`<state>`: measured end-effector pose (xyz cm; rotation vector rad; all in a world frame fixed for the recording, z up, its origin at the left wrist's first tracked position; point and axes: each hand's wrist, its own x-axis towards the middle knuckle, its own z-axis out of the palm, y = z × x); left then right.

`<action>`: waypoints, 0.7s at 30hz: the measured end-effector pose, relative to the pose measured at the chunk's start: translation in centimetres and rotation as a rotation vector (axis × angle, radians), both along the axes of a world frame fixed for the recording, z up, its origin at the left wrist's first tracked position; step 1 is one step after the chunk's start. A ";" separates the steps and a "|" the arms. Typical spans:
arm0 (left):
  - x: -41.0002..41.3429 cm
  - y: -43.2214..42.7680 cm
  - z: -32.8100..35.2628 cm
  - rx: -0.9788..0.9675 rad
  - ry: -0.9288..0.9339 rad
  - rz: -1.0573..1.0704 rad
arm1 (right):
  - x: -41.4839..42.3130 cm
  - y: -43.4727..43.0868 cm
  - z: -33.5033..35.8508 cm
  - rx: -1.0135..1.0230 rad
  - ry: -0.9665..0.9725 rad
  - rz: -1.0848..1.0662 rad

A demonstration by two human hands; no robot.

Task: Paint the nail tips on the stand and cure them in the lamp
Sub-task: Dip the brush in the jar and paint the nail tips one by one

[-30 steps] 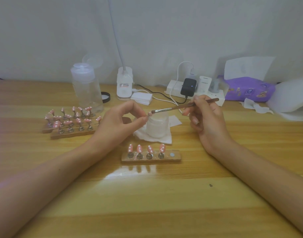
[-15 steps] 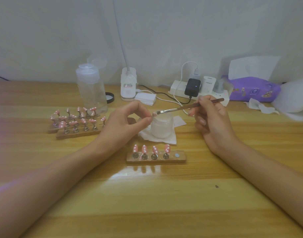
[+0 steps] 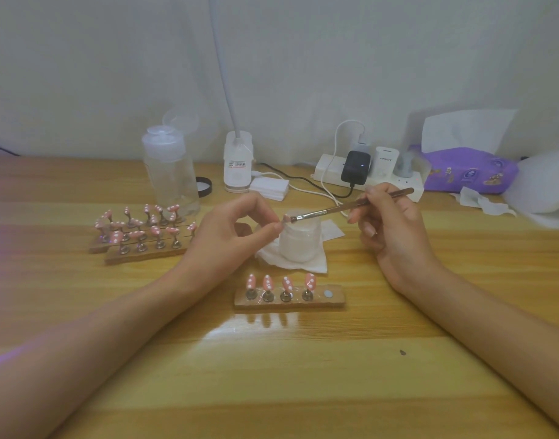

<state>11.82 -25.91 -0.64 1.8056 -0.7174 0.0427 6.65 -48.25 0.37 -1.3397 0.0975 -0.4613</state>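
Honey-coloured wood with a glossy, streaked grain forms the bench. Near the middle lies a small rectangular wooden stand. It carries four pink almond-shaped nail tips with white dots, each upright on a round metal peg. A fifth spot at its right end shows only a bare silver disc. Just beyond the stand, a squat frosted white jar sits on a crumpled white tissue.

The left hand is curled, its thumb and forefinger pinching a single nail tip above the jar's left edge, with the other fingers folded. The right hand grips a slim brown-handled brush in its fingertips like a pen, and the bristles touch the pinched tip.

To the far left, two more wooden stands hold crowded rows of matching pink tips. Behind them stands a clear plastic pump bottle. A white gooseneck lamp rises at the far centre, with a white power strip and a purple tissue pack to its right.
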 end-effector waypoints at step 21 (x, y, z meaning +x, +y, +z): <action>-0.1 0.0 0.1 0.004 0.027 0.015 | -0.1 0.1 0.0 -0.044 0.018 -0.016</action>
